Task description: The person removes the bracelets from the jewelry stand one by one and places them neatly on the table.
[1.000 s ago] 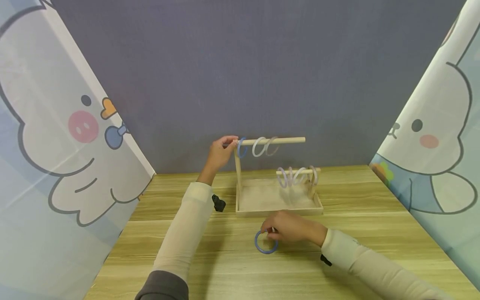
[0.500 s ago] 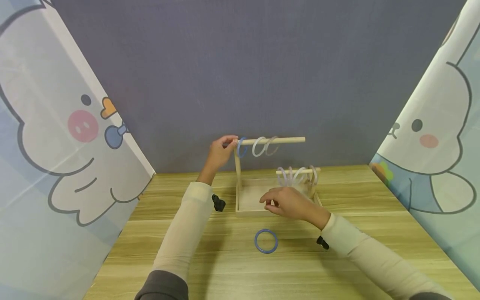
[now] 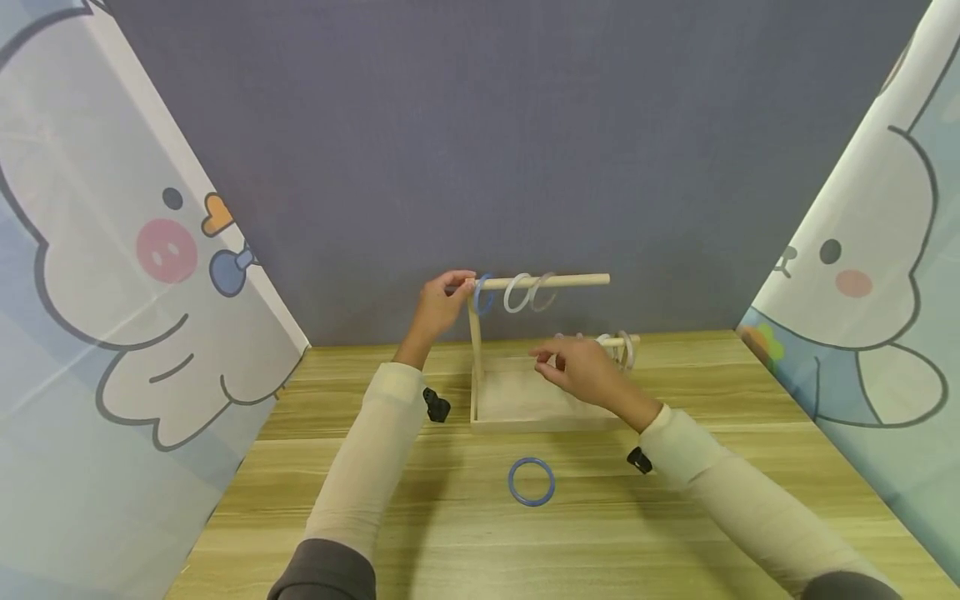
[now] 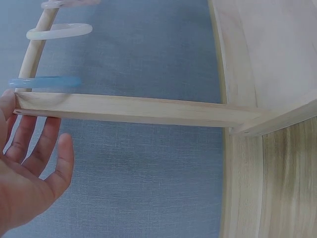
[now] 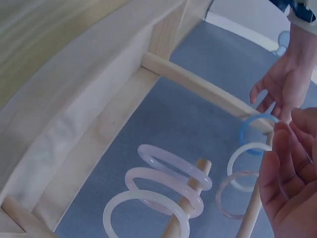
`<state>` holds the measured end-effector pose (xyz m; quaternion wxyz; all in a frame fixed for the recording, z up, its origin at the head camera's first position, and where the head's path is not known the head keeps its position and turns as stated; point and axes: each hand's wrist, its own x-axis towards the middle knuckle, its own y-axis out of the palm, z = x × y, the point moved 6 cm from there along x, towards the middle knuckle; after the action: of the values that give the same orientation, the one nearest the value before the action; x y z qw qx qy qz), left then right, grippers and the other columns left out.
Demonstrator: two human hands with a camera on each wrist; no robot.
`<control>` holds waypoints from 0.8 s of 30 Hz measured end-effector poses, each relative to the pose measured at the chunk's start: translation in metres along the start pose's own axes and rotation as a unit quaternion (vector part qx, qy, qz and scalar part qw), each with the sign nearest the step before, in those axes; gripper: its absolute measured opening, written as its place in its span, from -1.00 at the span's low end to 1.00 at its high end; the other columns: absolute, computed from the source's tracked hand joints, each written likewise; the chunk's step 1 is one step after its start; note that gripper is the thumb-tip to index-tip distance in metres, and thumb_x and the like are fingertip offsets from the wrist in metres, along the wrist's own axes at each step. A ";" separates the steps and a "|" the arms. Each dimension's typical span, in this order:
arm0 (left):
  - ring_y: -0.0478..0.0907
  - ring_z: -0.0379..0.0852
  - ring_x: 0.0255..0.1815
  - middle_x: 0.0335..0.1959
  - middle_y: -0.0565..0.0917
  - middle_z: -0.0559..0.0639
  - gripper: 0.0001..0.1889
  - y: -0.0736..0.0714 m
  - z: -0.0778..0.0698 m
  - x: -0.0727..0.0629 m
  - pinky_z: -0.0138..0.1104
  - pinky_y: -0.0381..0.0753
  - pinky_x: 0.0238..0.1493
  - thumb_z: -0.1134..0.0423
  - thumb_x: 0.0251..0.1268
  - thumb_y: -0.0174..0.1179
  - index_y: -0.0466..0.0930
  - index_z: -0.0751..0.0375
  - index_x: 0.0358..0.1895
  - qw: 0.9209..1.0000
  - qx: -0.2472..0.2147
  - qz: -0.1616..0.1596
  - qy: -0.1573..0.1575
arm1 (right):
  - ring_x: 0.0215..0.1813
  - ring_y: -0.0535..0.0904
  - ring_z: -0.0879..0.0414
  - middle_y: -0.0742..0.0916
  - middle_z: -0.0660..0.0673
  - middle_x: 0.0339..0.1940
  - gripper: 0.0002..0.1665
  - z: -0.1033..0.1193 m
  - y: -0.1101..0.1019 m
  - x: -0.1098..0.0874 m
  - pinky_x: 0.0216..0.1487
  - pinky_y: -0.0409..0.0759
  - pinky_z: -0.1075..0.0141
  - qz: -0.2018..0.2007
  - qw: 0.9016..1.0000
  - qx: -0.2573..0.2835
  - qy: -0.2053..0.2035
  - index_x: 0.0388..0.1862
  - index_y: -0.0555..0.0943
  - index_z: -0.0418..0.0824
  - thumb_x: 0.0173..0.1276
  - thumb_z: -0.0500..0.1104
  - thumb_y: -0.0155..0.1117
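Note:
My left hand (image 3: 438, 308) grips the top of the upright post (image 4: 129, 108) of a wooden bangle rack, at the left end of its upper rod (image 3: 588, 280). On that rod hang a blue bangle (image 4: 49, 82), a white bangle (image 4: 62, 32) and a brownish-pink bangle (image 5: 218, 198). Above the rack's tray (image 3: 517, 400), my right hand (image 3: 581, 367) holds nothing, its fingers loosely bent. In the head view it partly hides the lower rod (image 5: 205, 168), which carries several pale bangles. Another blue bangle (image 3: 532, 503) lies flat on the table in front of the rack.
The wood-grain table (image 3: 450, 550) runs back to a grey panel (image 3: 525, 125). Cartoon-printed curtains (image 3: 97, 225) close off both sides. A black wrist device (image 3: 437, 406) shows beside the left sleeve, another beside the right.
My right hand has left the blue bangle on the table and risen toward the rack, stopping in front of the lower rod. My left hand stays on the post.

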<state>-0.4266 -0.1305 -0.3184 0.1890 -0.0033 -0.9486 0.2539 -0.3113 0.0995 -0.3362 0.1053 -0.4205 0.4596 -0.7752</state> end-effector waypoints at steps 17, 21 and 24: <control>0.67 0.07 0.17 0.15 0.69 0.07 -0.65 -0.002 -0.001 0.000 -0.03 0.67 0.11 0.01 0.54 0.17 0.66 -0.01 0.24 1.000 -0.002 0.001 0.000 | -0.33 0.81 -0.05 0.82 -0.23 -0.01 -0.63 -0.039 -0.008 0.027 -0.33 0.75 0.08 -0.089 0.981 0.060 0.159 0.11 0.69 -0.27 0.36 -0.18 0.44; 0.67 0.07 0.16 0.15 0.69 0.07 -0.65 -0.002 -0.001 0.000 -0.02 0.67 0.11 0.01 0.54 0.17 0.66 0.00 0.24 1.000 -0.004 0.001 -0.002 | -0.28 0.81 -0.09 0.80 -0.25 0.06 -0.58 -0.044 -0.007 0.033 -0.27 0.75 0.05 -0.084 0.978 0.063 0.182 0.18 0.65 -0.27 0.39 -0.15 0.41; 0.67 0.08 0.15 0.14 0.70 0.07 -0.66 -0.001 -0.001 0.000 0.00 0.67 0.11 0.01 0.53 0.17 0.66 0.00 0.23 1.000 -0.008 0.000 -0.002 | -0.25 0.81 -0.09 0.79 -0.24 0.09 -0.54 -0.047 -0.005 0.037 -0.24 0.75 0.04 -0.078 0.974 0.070 0.199 0.21 0.64 -0.26 0.39 -0.12 0.40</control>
<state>-0.4266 -0.1312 -0.3172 0.1870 -0.0037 -0.9509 0.2465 -0.3687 0.1115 -0.3220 -0.0200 -0.2839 0.3820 -0.8792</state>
